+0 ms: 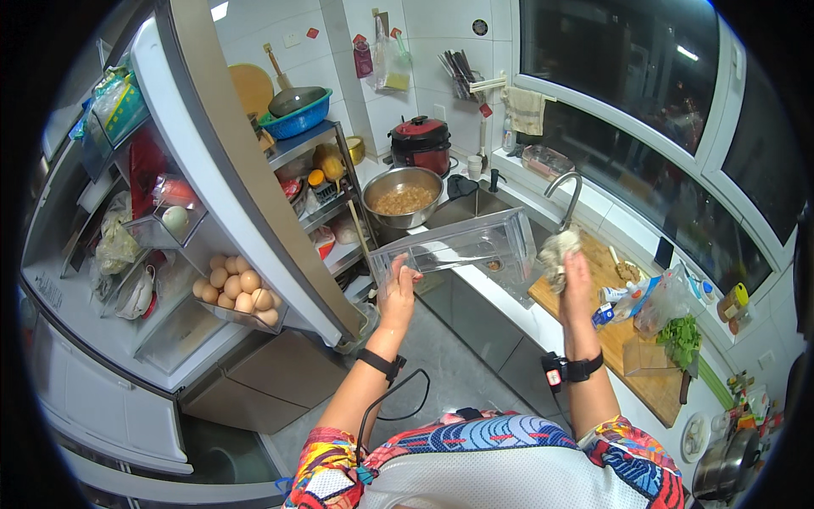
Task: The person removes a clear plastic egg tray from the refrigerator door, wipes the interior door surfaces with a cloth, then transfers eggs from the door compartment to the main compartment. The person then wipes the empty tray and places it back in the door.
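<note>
A clear plastic refrigerator bin [467,238] is held out in front of me, tilted, over the counter edge and the sink. My left hand [398,289] grips its left end. My right hand [577,280] holds a crumpled, pale cloth [557,257] just past the bin's right end. Behind the bin lies the stainless-steel sink [461,210], partly seen through the plastic, with a curved faucet [570,191] at its far side.
The refrigerator stands open on my left, its door [254,191] beside my left arm; eggs [238,286] fill a door bin. A steel bowl of food [404,198] sits by the sink. The cutting board [642,382] on the right bears leafy greens [680,340] and a knife [685,387].
</note>
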The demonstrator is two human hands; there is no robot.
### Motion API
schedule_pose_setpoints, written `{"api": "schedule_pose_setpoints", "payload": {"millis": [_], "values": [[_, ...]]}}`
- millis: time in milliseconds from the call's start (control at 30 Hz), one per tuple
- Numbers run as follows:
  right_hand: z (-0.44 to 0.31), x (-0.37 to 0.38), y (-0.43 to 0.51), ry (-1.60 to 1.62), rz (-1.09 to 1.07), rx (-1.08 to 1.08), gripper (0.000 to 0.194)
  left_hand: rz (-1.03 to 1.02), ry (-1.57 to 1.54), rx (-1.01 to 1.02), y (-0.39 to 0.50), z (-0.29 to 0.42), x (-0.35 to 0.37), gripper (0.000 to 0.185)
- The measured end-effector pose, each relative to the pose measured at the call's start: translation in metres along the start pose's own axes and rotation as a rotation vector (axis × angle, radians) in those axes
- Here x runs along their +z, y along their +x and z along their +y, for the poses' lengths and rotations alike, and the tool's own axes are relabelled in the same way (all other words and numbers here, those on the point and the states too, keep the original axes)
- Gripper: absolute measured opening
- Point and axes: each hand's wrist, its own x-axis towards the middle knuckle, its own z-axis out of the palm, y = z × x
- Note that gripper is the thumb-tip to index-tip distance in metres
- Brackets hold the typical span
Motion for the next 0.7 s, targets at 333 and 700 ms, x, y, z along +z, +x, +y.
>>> {"api": "schedule_pose_setpoints", "payload": {"millis": [333,700], "values": [[-0.042,0.059,-0.021,-0.641,-0.389,-0.466,0.029,0.040,0.231,-0.044,-0.007,-0.017,-0.030,0.036],[0.087,0.021,-0.044,-0.268,-0.216,0.362,0.029,-0.051,0.655,-0.333,-0.018,-0.043,-0.049,0.042]]}}
